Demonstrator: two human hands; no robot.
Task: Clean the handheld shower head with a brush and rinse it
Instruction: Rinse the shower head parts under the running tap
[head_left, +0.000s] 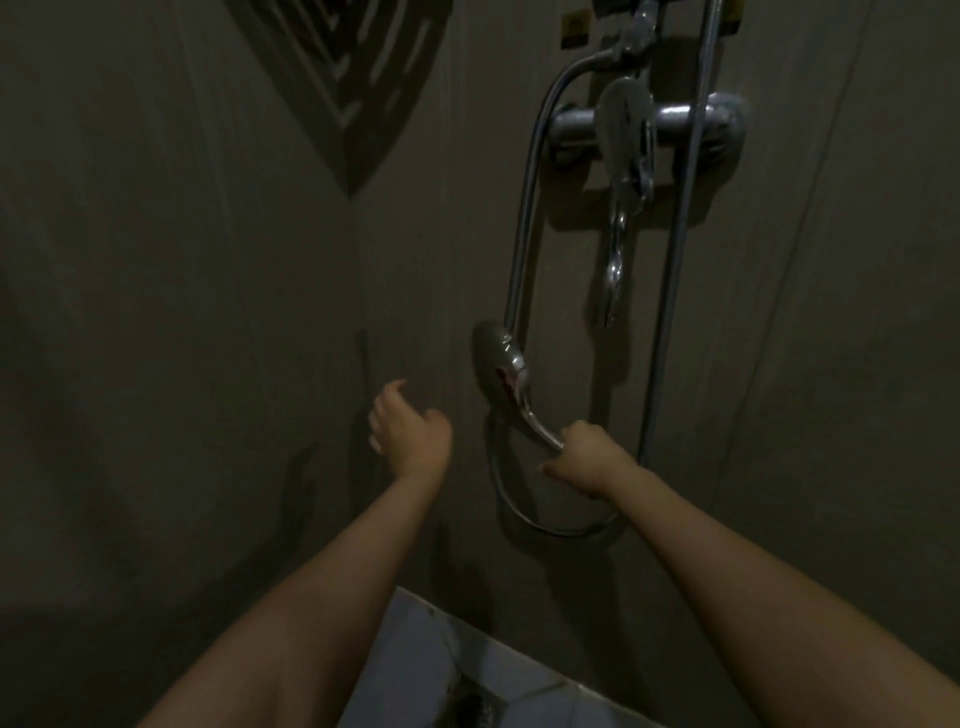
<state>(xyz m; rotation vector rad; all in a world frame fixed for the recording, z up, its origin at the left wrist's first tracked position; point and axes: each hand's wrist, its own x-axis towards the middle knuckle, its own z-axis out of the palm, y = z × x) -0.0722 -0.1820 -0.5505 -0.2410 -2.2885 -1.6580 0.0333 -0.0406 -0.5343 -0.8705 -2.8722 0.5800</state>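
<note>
right hand: fist closed round handle of chrome handheld shower head, head tilted toward 11 o'clock, close to dim grey-brown wall | left hand: empty, fingers loosely spread, at 9 o'clock of shower head, apart from it | silver flexible hose: loops under right hand, climbs to chrome mixer tap at 1 o'clock

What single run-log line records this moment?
right hand: grips shower head handle | left hand: open, empty | brush: not in view | hose: attached
</note>
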